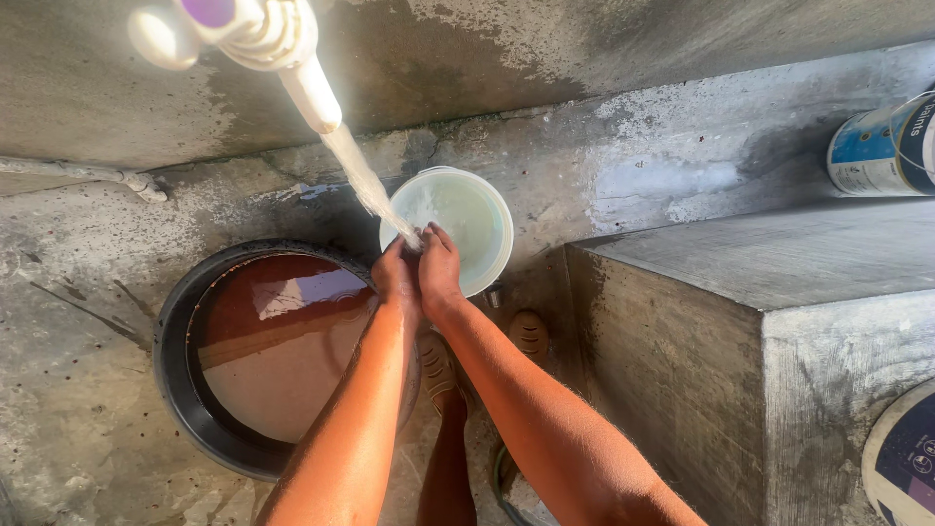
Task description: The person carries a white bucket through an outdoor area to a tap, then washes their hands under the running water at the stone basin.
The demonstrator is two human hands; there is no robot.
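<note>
A white tap [255,41] at the top left pours a stream of water [365,180] down onto my hands. My left hand [394,273] and my right hand [438,265] are pressed together under the stream, fingers curled against each other, holding no object. Just behind them stands a pale bucket [492,209] with water in it. To the left a large black tub [175,360] holds brownish water. My legs and brown shoes [529,333] show below my arms.
A concrete block [779,331] rises at the right. A blue and white paint bucket [881,146] lies on the ledge at the top right, and a round lid [901,458] shows at the bottom right. A thin pipe [88,173] runs along the wall at the left.
</note>
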